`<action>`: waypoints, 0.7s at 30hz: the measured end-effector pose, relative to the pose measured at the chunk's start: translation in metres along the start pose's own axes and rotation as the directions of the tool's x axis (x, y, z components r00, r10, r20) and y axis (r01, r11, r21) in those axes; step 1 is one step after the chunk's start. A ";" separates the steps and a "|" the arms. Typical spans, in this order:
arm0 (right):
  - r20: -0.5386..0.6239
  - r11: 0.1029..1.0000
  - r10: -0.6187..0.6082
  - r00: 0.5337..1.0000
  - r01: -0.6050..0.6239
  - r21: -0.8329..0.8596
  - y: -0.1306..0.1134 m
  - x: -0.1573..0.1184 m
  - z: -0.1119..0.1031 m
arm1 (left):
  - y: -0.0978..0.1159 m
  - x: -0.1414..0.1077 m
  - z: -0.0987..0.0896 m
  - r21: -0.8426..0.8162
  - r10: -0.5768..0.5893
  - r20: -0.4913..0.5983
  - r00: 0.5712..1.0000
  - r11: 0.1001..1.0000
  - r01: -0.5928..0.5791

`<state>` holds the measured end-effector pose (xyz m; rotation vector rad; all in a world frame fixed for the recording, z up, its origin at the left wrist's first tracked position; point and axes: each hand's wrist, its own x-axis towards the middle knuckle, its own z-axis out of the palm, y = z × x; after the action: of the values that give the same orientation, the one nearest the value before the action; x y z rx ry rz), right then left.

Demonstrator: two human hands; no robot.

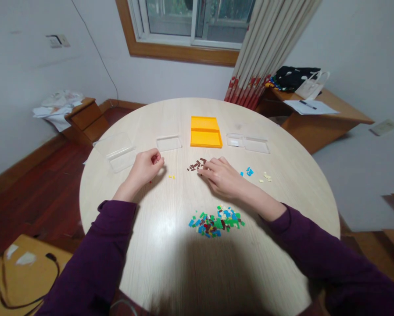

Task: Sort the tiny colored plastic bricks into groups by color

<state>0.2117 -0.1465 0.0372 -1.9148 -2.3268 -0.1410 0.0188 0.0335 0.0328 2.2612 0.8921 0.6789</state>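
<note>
Dk purple slvs w/ cuffs, bare fingers

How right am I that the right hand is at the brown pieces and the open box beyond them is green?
Wrong colour: the open box is orange-yellow, as the head view shows. The right hand is indeed at the brown pieces.

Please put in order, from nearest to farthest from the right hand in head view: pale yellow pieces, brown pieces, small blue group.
1. Brown pieces: right by the right hand, at its left.
2. Small blue group: to its right.
3. Pale yellow pieces: farther right.
</note>
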 end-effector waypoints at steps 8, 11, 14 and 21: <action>0.113 0.960 -0.210 0.971 0.182 0.215 -0.040 -0.065 -0.013 | 0.003 -0.001 0.001 -0.013 -0.003 0.010 1.000 1.000 0.003; 0.126 0.963 -0.192 0.973 0.162 0.217 -0.043 -0.065 -0.006 | 0.003 -0.001 0.001 -0.001 -0.009 0.012 1.000 1.000 0.009; 0.101 0.976 -0.146 0.984 0.126 0.180 -0.040 -0.056 -0.003 | 0.003 -0.001 0.000 0.007 -0.007 0.007 1.000 1.000 0.007; 0.032 0.988 -0.100 0.995 0.095 0.120 -0.036 -0.048 0.000 | 0.002 0.000 0.000 0.009 0.001 0.007 1.000 1.000 -0.001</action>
<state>0.1858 -0.2000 0.0302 -1.7646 -2.3951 0.0241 0.0201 0.0325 0.0341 2.2707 0.8921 0.6683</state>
